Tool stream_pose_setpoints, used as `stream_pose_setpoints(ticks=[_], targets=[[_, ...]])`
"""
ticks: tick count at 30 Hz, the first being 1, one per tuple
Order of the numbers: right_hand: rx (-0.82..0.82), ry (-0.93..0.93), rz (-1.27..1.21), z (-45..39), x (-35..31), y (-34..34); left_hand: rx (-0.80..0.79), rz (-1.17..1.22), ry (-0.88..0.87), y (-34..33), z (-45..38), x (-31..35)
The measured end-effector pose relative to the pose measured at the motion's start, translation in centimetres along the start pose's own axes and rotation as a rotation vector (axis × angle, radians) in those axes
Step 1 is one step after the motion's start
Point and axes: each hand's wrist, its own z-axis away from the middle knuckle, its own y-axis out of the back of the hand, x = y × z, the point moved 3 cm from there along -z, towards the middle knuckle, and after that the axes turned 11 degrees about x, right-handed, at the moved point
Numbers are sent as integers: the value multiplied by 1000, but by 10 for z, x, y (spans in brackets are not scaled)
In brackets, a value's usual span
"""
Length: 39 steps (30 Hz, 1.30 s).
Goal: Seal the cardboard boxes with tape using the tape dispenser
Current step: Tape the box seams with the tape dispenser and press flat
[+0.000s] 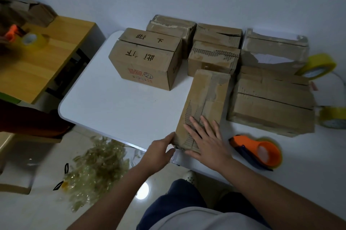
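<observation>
At the near edge of the white table (pixel 116 110), a long narrow cardboard box (pixel 203 106) lies with one end toward the person. The left hand (pixel 159 152) curls its fingers and thumb around the box's near left corner, gripping it. The right hand (pixel 207 140) lies flat on the box's top at the near end, fingers straight and spread, pressing down on the flaps.

Just right of that hand, also near the front edge, the orange tape dispenser (pixel 260 152) rests on the table, touched by neither hand.

Farther back, a wide flat box (pixel 271 102) sits toward the right edge, with two yellow tape rolls (pixel 318 66) beside it. Toward the middle stands a printed box (pixel 148 61) with dark handwriting on its flaps. More worn boxes (pixel 215 50) line the far edge against the wall.

Off the left edge stands a wooden table (pixel 46 61), and crumpled used tape (pixel 93 168) lies on the floor.
</observation>
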Motion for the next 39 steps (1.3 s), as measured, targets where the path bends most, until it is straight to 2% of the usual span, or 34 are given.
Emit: stream_pose_setpoints(ticks=[4, 7, 11, 16, 19, 24, 26, 28, 30, 32, 35, 39], targets=[[0, 4, 0, 0, 0, 1, -120, -40, -112, 16, -24, -7], [5, 6, -4, 0, 1, -1, -214, -205, -181, 15, -37, -9], [-5, 1, 9, -1, 1, -3, -241, -437, -232, 8, -44, -9], [-21, -3, 3, -1, 2, -3, -261, -220, 13, 5, -27, -17], [-14, 2, -1, -1, 0, -4, -247, -64, -12, 4, -18, -7], [-51, -11, -24, -1, 0, -3, -337, -90, -42, 11, -18, -5], [-49, -6, -108, -6, -8, -2, -294, -82, -35, 25, -29, -13], [-47, -26, -333, -14, -13, 6, -132, -147, 49, 37, -48, -15], [-10, -101, -512, -20, -2, 21, 12, -223, 112, 38, -69, -4], [55, -208, -530, -20, 22, 36, 73, -281, 59, 23, -87, 21], [126, -354, -591, -14, 57, 50, 11, -364, -84, -17, -99, 64], [158, -453, -675, -1, 81, 53, -111, -497, -79, -46, -99, 74]])
